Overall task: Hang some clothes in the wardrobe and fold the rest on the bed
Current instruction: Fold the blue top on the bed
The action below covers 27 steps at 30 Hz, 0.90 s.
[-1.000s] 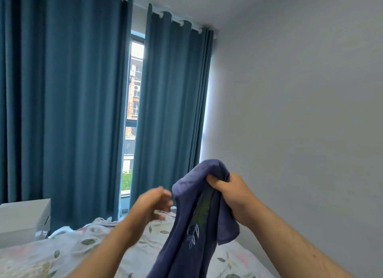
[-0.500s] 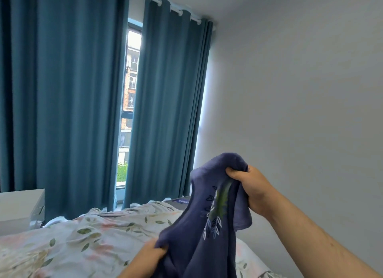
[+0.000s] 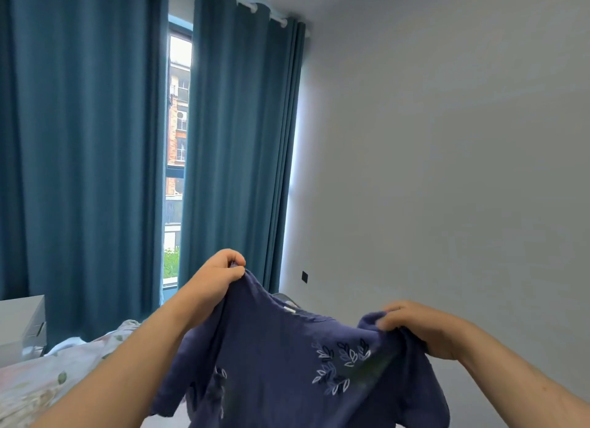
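Now the left hand (image 3: pixel 220 276) has come up and pinches one shoulder of the navy shirt (image 3: pixel 287 360); the right hand (image 3: pixel 418 327) grips the other, so it hangs spread between them above the bed (image 3: pixel 48 376).

The left hand (image 3: pixel 214 276), low on the cloth half a second ago, has come up and now pinches one shoulder of the blue shirt (image 3: pixel 287 363). The right hand (image 3: pixel 424 328) has moved out and down, so the bunched shirt now hangs spread between both grips, its leaf embroidery (image 3: pixel 340 363) facing the camera.
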Motion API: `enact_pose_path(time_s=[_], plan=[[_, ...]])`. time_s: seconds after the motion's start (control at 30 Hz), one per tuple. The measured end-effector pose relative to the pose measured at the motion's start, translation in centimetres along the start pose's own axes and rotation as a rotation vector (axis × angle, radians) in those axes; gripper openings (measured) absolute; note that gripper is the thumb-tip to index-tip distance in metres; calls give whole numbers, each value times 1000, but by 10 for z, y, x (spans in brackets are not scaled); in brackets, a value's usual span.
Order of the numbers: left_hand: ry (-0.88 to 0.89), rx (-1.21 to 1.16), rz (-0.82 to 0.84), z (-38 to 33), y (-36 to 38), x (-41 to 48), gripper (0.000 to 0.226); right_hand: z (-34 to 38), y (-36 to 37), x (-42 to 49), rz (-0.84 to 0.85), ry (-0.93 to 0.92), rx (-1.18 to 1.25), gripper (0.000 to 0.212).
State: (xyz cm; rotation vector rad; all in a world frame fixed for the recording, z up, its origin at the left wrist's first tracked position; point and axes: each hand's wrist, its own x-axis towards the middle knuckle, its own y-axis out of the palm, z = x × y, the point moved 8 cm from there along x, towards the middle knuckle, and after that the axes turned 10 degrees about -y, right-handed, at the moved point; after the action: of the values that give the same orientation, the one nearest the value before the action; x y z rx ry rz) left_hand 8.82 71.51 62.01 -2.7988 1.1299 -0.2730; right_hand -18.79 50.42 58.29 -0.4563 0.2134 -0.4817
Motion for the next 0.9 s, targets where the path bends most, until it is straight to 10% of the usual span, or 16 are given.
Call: enact_pose_path(time_s=[0.3, 0.57, 0.9], plan=[[152, 252, -120, -16, -10, -3, 28, 4, -22, 1, -295, -189, -221, 21], [80, 983, -224, 10, -23, 2, 18, 14, -39, -11, -340, -209, -422, 27], [-112, 358, 106, 32, -1, -8, 24, -2, -49, -24, -480, -132, -138, 15]])
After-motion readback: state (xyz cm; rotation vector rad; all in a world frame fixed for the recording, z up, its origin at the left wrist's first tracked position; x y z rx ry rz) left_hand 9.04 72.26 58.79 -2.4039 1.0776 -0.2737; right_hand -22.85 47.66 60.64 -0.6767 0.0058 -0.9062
